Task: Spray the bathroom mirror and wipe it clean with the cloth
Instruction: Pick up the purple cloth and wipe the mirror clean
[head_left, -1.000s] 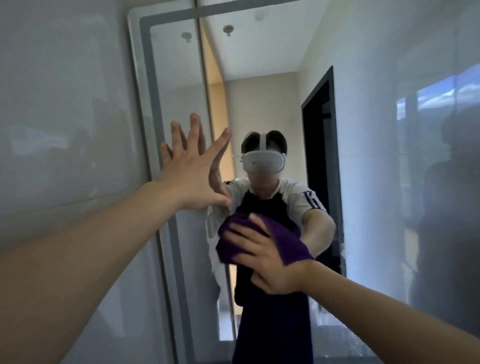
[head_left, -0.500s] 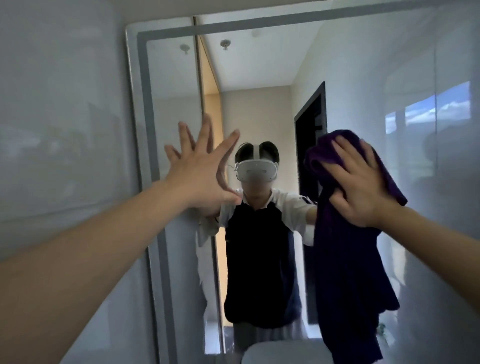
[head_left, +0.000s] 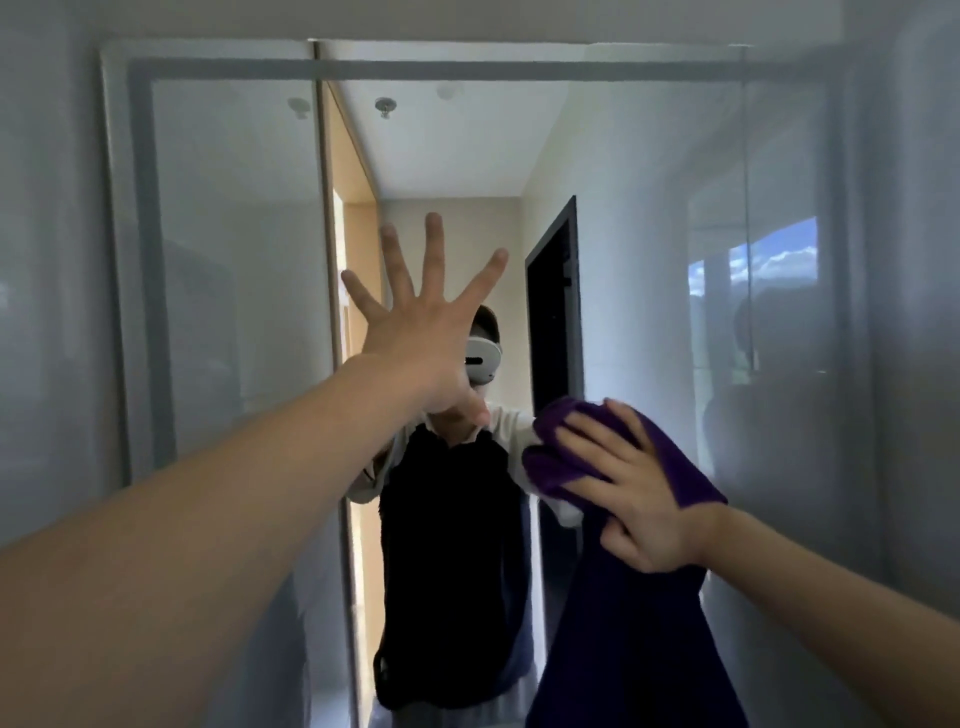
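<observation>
The left hand is held up before the mirror, fingers spread wide. The right hand presses a purple cloth against the glass, its tail hanging down.

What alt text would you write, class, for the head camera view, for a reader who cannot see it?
A right hand presses a purple cloth flat against a bathroom mirror, the cloth's tail hanging down. The left hand is raised with fingers spread wide in front of the glass, which reflects the person and a dark doorway.

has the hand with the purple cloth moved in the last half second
Yes. The right hand with the purple cloth has dropped against the dark doorway reflected in the mirror, from its upper part to below its middle.
</observation>
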